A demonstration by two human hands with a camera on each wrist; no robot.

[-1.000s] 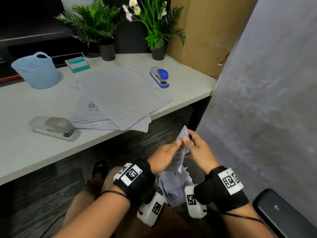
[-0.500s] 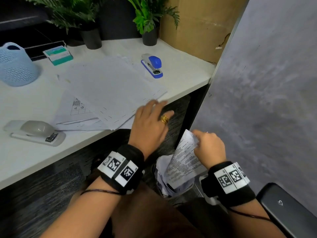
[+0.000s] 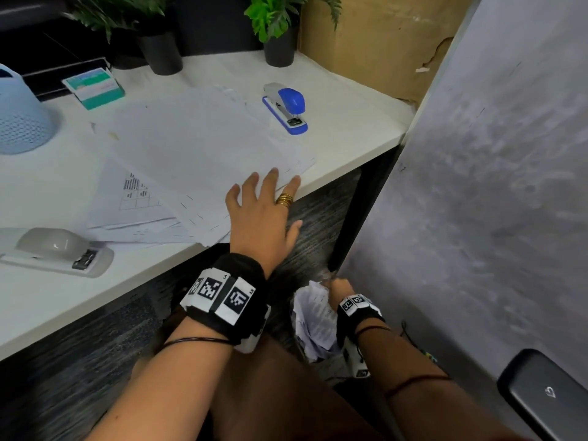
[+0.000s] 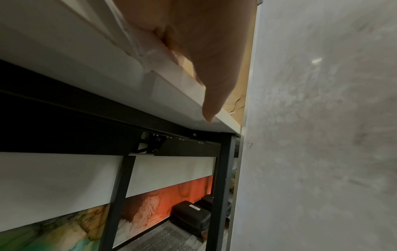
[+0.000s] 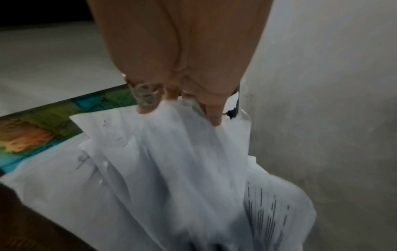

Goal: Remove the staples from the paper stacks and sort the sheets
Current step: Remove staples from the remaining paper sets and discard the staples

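Down low, nearest the person, the right hand (image 3: 340,286) pinches a bunch of printed sheets (image 5: 182,169) by their top edge beside the grey wall, over more crumpled paper below; whether they go into a bin I cannot tell. Further out, the left hand (image 3: 264,214) lies with fingers spread flat on the near edge of the paper stacks (image 3: 197,160) fanned across the tabletop (image 3: 350,128). Small staple marks show along several edges there, so much unstapling and sorting seems left. Beyond sit a grey stapler (image 3: 54,251) and a blue stapler (image 3: 286,106).
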